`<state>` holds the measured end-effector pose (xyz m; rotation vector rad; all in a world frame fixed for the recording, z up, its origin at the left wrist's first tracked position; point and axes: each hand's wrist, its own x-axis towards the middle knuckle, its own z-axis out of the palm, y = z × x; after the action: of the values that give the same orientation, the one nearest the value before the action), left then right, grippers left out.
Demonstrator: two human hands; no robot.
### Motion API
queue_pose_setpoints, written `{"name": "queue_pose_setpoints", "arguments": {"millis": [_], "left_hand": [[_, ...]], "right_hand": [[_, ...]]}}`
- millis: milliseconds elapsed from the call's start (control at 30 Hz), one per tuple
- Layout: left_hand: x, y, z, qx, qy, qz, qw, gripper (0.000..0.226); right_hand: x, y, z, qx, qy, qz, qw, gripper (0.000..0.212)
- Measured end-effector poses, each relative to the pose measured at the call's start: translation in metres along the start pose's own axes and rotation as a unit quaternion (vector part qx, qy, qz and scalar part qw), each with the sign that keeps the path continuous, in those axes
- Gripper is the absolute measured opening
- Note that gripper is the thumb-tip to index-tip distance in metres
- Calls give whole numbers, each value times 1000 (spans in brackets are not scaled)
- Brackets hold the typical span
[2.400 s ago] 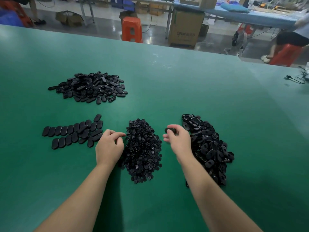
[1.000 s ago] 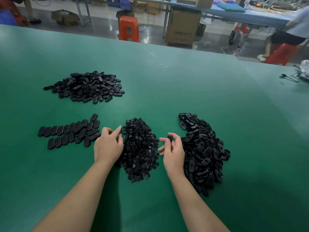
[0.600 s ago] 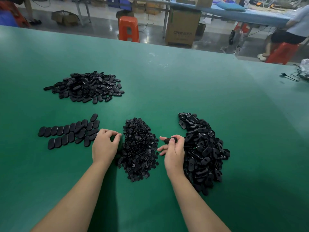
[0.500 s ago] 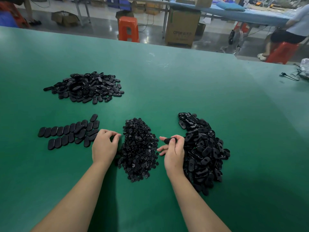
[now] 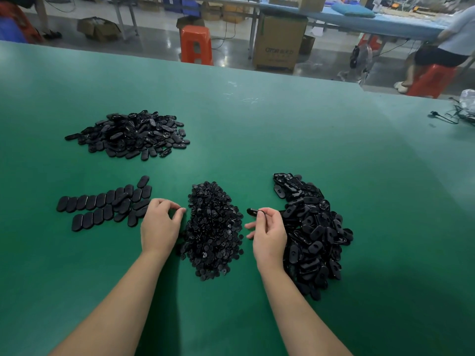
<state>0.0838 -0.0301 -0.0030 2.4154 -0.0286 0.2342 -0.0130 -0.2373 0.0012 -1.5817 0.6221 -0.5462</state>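
Observation:
On the green table (image 5: 282,129), my right hand (image 5: 270,235) pinches one black oval shell (image 5: 253,211) between thumb and forefinger, just left of a heap of such shells (image 5: 311,235). My left hand (image 5: 160,227) has its fingers curled, with the tips meeting at the left edge of a middle heap of small round black parts (image 5: 213,227). Anything between those fingertips is too small to see. Left of that hand, finished-looking oval pieces (image 5: 102,205) lie flat in two rows. A third heap of oval pieces (image 5: 131,136) sits farther back on the left.
Beyond the table's far edge stand an orange stool (image 5: 195,44) and a cardboard box (image 5: 279,44). A person sits on a red stool (image 5: 431,79) at the far right. Cables (image 5: 452,116) lie on the table's right edge.
My right hand has kept the oval shell and turned it so that it sticks out to the left above the fingers. My left hand stays at the edge of the small-parts heap, its fingers curling.

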Motion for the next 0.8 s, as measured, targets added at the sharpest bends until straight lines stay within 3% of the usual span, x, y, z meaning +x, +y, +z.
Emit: {"name": "queue_pose_setpoints", "arguments": {"millis": [100,200,367,600,800], "left_hand": [[0,0,-2,-36,5,-5,999,12],[-1,0,-6,-117,28,-59,991,14],[4,12,-11,-219,35,-99,970,12],[-5,72,8,-295,-110,-46,948,6],[-20,103,27,-265,-189,-27,945,10]], "right_hand": [[1,-1,2,8,-8,10,1000,10],[1,-2,3,7,-25,11,1000,9],[1,-2,4,-24,-48,6,999,18],[2,-1,3,-22,-47,20,998,21],[2,1,5,-14,-37,15,999,21]]}}
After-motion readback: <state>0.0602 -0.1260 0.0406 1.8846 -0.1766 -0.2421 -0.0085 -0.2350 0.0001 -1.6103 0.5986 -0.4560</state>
